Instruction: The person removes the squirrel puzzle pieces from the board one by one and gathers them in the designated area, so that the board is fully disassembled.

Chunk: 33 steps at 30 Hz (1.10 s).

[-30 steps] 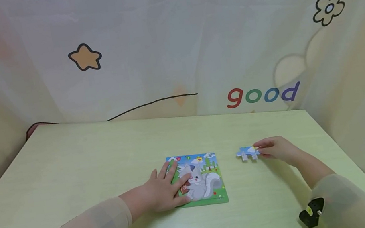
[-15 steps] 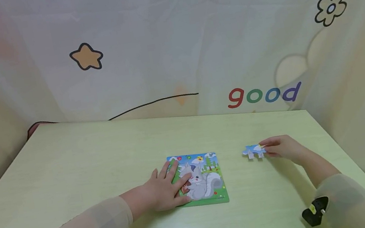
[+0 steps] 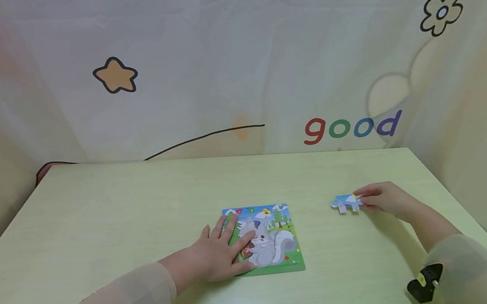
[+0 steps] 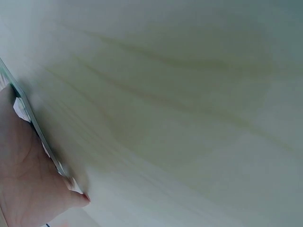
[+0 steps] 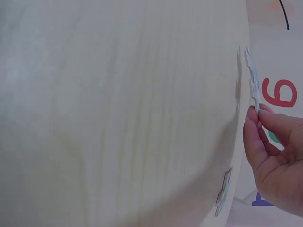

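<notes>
A squirrel jigsaw puzzle [image 3: 272,247] with blue sky and green grass lies flat on the table. Fingers spread, my left hand [image 3: 219,254] rests on its left part and hides some of the picture. In the left wrist view, the hand [image 4: 23,175] is at the puzzle's edge [image 4: 35,125]. To the right, my right hand [image 3: 384,200] pinches a strip of blue-sky jigsaw pieces [image 3: 346,203] at its right end. Seen edge-on in the right wrist view, the strip [image 5: 253,78] is between thumb and fingertips of the hand [image 5: 279,156], apart from the table.
Flat, thin pieces [image 5: 223,191] lie on the table near the right hand in the right wrist view; the head view does not show them. The pale table [image 3: 126,210] meets a printed cloth backdrop [image 3: 208,60] at its back and sides.
My right hand has moved to the right with the sky strip, away from the squirrel puzzle. The left hand has stayed in place on the puzzle.
</notes>
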Each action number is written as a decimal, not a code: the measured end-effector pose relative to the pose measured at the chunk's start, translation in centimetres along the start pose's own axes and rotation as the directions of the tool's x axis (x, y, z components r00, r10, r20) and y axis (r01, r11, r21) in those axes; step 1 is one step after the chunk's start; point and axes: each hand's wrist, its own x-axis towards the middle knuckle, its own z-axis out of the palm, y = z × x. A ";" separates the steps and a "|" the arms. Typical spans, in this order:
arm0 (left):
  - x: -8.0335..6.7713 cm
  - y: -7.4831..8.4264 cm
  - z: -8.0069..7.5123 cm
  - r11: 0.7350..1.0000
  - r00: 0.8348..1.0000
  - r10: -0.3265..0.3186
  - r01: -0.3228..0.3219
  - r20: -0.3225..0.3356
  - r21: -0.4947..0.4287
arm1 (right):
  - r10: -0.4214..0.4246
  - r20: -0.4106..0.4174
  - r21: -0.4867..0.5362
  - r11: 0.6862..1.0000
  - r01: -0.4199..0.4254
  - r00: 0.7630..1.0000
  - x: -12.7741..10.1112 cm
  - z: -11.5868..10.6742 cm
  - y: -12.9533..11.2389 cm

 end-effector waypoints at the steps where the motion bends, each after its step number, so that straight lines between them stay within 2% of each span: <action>1: 0.0 0.0 0.0 1.000 1.000 0.001 -0.001 0.000 0.000 | -0.001 -0.002 -0.008 1.000 0.001 1.000 0.0 0.0 0.1; 14: 0.0 -0.1 -0.1 1.000 1.000 0.009 -0.009 0.000 0.006 | 0.017 -0.048 -0.132 0.991 -0.023 0.999 -0.2 -0.8 0.9; 21: -0.1 -0.2 -0.1 1.000 1.000 0.011 -0.011 -0.003 0.009 | 0.034 -0.065 -0.157 0.987 -0.044 0.997 -0.3 -0.7 0.9; 33: 0.0 -0.2 0.0 1.000 1.000 0.008 -0.008 -0.002 -0.015 | -0.006 -0.072 -0.228 0.974 -0.011 0.997 -0.4 -0.9 0.8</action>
